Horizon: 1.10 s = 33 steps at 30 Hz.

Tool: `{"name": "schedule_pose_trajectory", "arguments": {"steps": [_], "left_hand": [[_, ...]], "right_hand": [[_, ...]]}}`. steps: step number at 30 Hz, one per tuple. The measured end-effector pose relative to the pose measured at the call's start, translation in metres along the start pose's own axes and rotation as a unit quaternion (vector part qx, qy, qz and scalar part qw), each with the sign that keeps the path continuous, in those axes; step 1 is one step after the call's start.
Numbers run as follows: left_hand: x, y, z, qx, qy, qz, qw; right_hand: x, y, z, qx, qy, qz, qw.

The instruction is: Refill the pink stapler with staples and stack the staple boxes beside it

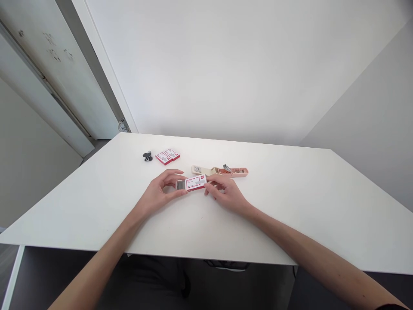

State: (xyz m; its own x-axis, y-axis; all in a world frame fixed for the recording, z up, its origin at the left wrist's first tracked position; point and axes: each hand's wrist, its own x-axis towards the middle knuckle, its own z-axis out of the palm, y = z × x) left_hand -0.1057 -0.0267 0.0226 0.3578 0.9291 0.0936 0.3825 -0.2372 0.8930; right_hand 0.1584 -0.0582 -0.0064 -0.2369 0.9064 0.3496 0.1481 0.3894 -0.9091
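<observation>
Both my hands hold a small red-and-white staple box point(195, 182) just above the white table point(290, 206). My left hand point(161, 190) pinches its left end, where a grey inner tray sticks out of the sleeve. My right hand point(226, 193) grips the right end with closed fingers. Just behind the box lies an opened pink-and-cream stapler point(222, 171), flat on the table with its metal channel showing.
Two more red staple boxes point(167, 156) lie side by side at the back left, with a small black binder clip point(147, 156) to their left. A door and its frame point(97, 86) stand beyond the table's left corner. White walls close the back and right.
</observation>
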Motion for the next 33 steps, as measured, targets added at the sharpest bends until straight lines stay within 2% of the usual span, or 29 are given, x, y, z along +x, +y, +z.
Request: {"name": "schedule_pose_trajectory", "arguments": {"steps": [10, 18, 21, 24, 28, 33], "left_hand": [[0.001, 0.0, 0.003, 0.006, 0.016, 0.01, 1.0], [0.0, -0.004, 0.003, 0.046, 0.025, 0.006, 0.999], [0.0, -0.003, 0.003, 0.039, 0.012, 0.005, 0.999], [-0.002, 0.001, 0.004, 0.032, 0.01, -0.003, 0.999], [-0.005, 0.01, 0.004, 0.036, -0.004, 0.001, 0.999], [-0.005, 0.013, 0.005, 0.047, -0.008, 0.001, 0.999]], "right_hand": [[0.0, 0.0, 0.0, -0.038, 0.105, -0.066, 0.992], [-0.002, 0.003, 0.0, -0.039, 0.116, -0.078, 0.989], [-0.002, 0.002, -0.001, -0.025, 0.126, -0.059, 0.99], [0.0, 0.001, -0.004, 0.016, 0.128, -0.009, 0.992], [0.003, 0.0, -0.009, 0.094, 0.113, 0.074, 0.986], [0.003, 0.002, -0.009, 0.158, 0.079, 0.107, 0.978]]}}
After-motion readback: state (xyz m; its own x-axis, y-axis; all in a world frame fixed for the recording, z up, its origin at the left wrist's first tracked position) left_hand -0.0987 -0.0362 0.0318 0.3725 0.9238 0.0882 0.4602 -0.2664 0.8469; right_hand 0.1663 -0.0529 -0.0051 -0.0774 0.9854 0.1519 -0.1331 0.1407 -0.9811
